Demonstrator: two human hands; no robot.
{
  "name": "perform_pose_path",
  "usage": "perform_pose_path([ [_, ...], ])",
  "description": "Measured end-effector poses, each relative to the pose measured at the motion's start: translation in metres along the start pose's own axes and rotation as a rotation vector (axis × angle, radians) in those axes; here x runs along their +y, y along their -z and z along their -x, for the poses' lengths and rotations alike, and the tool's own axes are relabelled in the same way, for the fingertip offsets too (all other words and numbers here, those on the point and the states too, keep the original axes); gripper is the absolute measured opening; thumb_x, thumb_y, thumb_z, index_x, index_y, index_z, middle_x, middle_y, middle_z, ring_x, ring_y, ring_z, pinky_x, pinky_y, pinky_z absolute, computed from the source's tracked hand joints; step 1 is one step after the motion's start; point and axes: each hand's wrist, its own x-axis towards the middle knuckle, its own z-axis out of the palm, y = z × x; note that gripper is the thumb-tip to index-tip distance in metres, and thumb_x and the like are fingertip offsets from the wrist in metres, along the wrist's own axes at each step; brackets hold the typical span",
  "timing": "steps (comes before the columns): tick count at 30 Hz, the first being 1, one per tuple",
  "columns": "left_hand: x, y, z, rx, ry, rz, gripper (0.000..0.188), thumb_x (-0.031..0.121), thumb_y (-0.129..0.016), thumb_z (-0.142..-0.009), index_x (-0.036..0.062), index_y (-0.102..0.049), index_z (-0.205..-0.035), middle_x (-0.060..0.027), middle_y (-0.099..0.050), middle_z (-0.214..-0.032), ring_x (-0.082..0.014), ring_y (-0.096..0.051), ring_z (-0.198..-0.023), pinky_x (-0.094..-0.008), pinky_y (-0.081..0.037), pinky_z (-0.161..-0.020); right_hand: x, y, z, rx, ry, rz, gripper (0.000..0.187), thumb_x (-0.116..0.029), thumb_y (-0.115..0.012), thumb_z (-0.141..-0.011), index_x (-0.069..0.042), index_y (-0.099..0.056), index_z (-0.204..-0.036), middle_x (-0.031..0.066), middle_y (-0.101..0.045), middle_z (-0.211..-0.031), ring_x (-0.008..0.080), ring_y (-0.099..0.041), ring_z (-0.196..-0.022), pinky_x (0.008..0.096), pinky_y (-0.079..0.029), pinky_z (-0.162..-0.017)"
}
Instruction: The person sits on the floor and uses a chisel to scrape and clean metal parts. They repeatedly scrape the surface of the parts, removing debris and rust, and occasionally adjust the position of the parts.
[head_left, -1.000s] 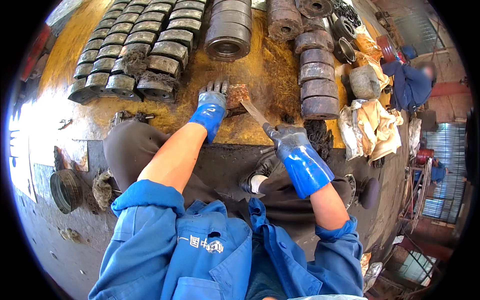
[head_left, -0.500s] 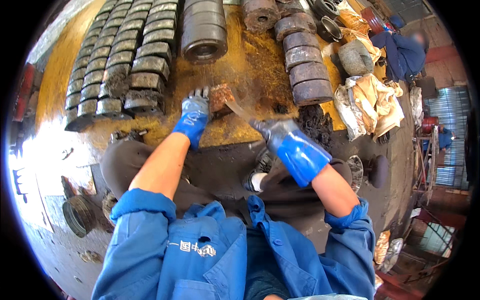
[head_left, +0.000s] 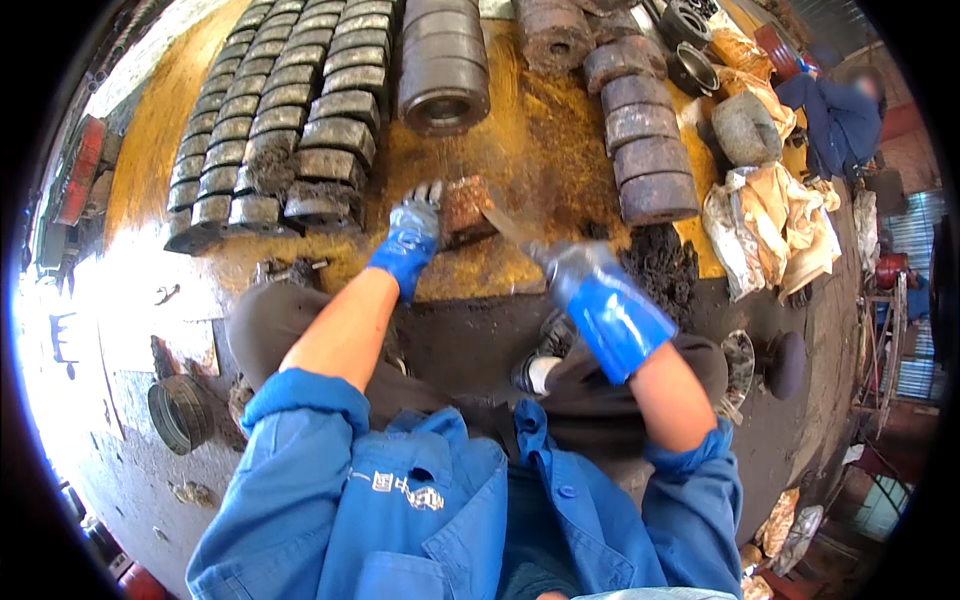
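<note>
A rusty, reddish-brown metal block (head_left: 466,206) sits near the front edge of the yellow table. My left hand (head_left: 417,226), in a blue and grey rubber glove, grips its left side, with the fingertips at the far corner. In my right hand (head_left: 577,270), gloved alike, is a flat-bladed scraper (head_left: 510,229). Its blade slants left and meets the block's right side. The handle is mostly hidden in the closed fingers, which are slightly blurred.
Rows of dark curved metal blocks (head_left: 335,133) fill the table's left side. A stack of steel cylinders (head_left: 441,70) lies beyond my hands; rusty rings (head_left: 655,197) line the right. Black greasy scrapings (head_left: 660,268) lie near my right hand, sacks (head_left: 770,225) farther right. A person (head_left: 835,115) sits beyond.
The whole scene has shifted to the right in the picture. Both hands keep nearly the same place around the block, and the scraper's blade still touches it.
</note>
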Motion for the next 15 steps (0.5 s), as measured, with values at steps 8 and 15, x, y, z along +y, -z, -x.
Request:
perform_pose_path([
  [8, -0.002, -0.006, -0.002, 0.028, -0.003, -0.036, 0.099, 0.04, -0.078, -0.081, 0.0163, -0.025, -0.162, -0.0158, -0.034, -0.162, -0.0366, -0.034, -0.149, -0.0475, -0.032, -0.12, 0.003, -0.01, -0.014, 0.0, -0.032, 0.01, 0.025, -0.003, -0.057, -0.1, 0.0, -0.067, -0.122, 0.0081, -0.065, -0.084, 0.0166, -0.064, -0.072, 0.0269, -0.056, -0.067],
  [15, 0.003, 0.017, 0.009, 0.024, -0.019, -0.016, 0.093, 0.026, -0.074, -0.081, 0.0143, -0.027, -0.16, -0.0183, -0.038, -0.16, -0.0365, -0.041, -0.145, -0.0467, -0.037, -0.117, 0.003, 0.002, -0.027, 0.038, -0.393, -0.494, 0.024, -0.004, -0.056, -0.101, -0.002, -0.068, -0.121, 0.0123, -0.07, -0.092, 0.0193, -0.069, -0.085, 0.0297, -0.058, -0.077],
])
